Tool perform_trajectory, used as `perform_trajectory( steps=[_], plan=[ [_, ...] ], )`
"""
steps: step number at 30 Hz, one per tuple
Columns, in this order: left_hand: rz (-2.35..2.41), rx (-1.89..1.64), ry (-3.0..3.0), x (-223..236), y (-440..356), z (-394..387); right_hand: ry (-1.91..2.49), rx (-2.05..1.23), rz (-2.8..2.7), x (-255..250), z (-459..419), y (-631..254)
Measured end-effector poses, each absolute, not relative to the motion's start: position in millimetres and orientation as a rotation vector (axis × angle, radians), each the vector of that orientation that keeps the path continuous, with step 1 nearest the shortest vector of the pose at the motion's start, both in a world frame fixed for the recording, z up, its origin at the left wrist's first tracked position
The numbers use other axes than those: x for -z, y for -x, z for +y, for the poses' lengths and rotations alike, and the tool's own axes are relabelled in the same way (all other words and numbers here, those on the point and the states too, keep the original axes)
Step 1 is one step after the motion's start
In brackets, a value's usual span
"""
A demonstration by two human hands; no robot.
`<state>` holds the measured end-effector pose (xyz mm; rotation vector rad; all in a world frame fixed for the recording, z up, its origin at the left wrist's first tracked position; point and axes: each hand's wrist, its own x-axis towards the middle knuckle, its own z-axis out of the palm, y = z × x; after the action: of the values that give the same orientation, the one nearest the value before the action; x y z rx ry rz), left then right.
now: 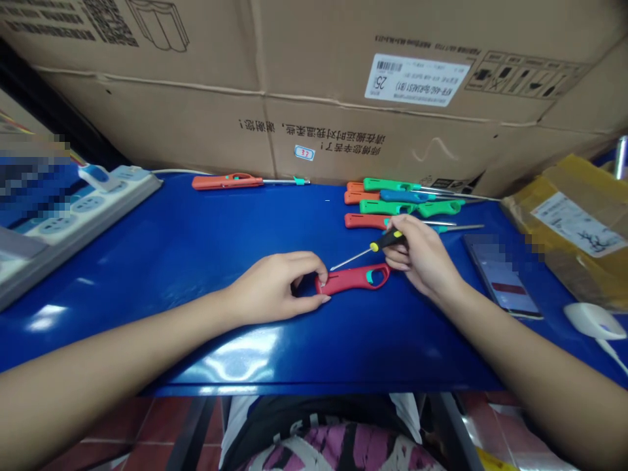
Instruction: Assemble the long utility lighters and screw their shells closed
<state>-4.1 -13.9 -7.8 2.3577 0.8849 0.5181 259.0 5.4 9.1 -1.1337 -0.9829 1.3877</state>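
A red lighter handle [348, 280] with a teal trigger lies on the blue table in front of me. My left hand [282, 284] grips its left end between thumb and fingers. In my right hand [419, 252] is a screwdriver [360, 256] with a black and yellow grip. Its shaft slants down to the left, and the tip is close to the handle's left end, beside my left fingers. Whether the tip touches the handle I cannot tell. No metal tube shows on this red handle.
Several long-nosed lighters [387, 206] in green, blue, orange and red lie behind my right hand. An orange lighter [228, 182] lies along the cardboard box [314, 98]. A power strip [83, 209] stands left; a phone [503, 278], taped carton [569, 216] and white device [594, 320] sit right.
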Motion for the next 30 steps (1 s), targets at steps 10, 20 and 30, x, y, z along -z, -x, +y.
perform_trajectory(
  steps=[10, 20, 30],
  plan=[
    [0.678, -0.397, -2.573, -2.7, 8.1, -2.1, 1.090, -1.546, -0.851, -6.5, 9.6, -269.6],
    [0.432, -0.154, -3.174, -14.1, 0.2, 8.0, 1.048, -1.617, -0.790, -5.5, 10.8, -272.4],
    [0.431, -0.138, -3.451, -11.6, 1.7, 15.9, 1.013, -1.669, -0.775, -2.8, 12.4, -275.5]
  ],
)
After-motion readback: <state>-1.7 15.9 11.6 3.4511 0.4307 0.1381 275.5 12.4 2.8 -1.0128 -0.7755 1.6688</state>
